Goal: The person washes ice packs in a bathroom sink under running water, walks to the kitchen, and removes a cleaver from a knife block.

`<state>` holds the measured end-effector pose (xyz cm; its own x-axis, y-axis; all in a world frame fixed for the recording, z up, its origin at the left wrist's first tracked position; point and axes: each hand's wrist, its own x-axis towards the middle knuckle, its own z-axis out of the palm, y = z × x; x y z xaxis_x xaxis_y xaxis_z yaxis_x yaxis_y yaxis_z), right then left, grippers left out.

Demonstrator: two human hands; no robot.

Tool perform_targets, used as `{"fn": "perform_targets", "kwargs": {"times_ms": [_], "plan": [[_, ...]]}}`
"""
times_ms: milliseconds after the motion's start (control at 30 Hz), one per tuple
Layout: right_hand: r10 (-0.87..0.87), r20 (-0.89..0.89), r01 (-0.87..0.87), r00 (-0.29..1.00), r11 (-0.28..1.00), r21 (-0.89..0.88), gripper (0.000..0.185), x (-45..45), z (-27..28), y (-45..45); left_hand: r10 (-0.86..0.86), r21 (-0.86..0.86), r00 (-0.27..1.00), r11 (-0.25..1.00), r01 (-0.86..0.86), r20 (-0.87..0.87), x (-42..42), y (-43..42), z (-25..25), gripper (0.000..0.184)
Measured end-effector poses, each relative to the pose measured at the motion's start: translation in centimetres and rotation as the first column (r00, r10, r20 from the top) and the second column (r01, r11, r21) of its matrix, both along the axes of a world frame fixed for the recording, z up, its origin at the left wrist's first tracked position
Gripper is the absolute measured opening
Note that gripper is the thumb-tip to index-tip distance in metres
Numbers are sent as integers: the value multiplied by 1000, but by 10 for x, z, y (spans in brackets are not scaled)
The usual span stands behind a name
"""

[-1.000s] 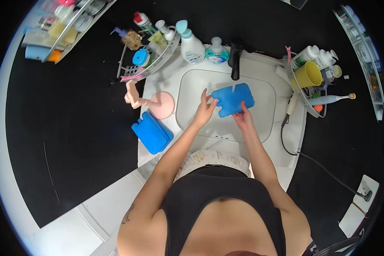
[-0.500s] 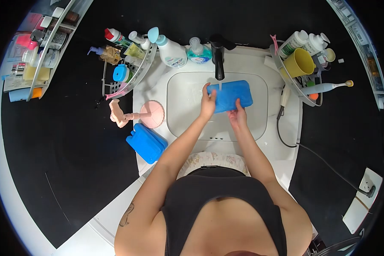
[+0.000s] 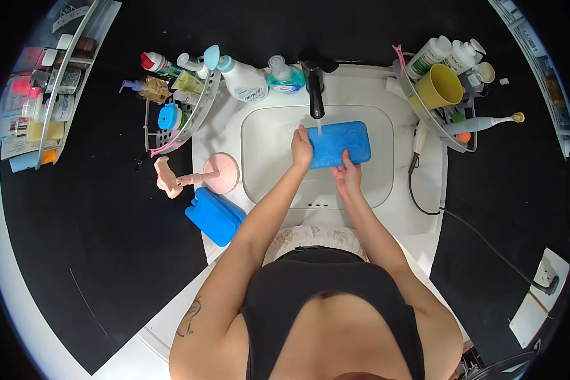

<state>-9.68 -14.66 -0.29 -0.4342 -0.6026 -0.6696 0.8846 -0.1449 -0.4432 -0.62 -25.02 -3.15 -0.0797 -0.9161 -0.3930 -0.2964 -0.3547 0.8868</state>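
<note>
1. Head view: left hand (image 3: 302, 149), half closed, has moved from the face of the pack (image 3: 342, 142) to its left edge, baring more to the water (image 3: 320, 127).
2. Right hand (image 3: 348, 178) pinches the near edge, thumb uppermost.
3. Pack: below the tap (image 3: 315, 88), over the sink (image 3: 261, 161).

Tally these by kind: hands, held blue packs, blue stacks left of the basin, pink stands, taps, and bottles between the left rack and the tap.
Left hand and right hand: 2
Held blue pack: 1
Blue stack: 1
Pink stand: 1
Tap: 1
White bottle and teal bottle: 2
Total: 8
</note>
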Motion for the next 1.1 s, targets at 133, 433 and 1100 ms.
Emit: {"fn": "perform_targets", "kwargs": {"times_ms": [133, 433, 1100], "plan": [[-7, 71, 9, 997, 999, -30, 37, -3, -5, -1, -3, 153, 983, 988, 31, -185, 4, 9, 21, 41], [360, -58, -324, 931, 890, 321, 56, -10, -30, 14, -157, 241, 952, 945, 223, -263, 35, 6, 55, 53], [670, -523, -672, 527, 705, 225, 47, -17, -3, -55, -38, 212, 936, 970, 118, -351, 46, 27, 49, 65]]}}
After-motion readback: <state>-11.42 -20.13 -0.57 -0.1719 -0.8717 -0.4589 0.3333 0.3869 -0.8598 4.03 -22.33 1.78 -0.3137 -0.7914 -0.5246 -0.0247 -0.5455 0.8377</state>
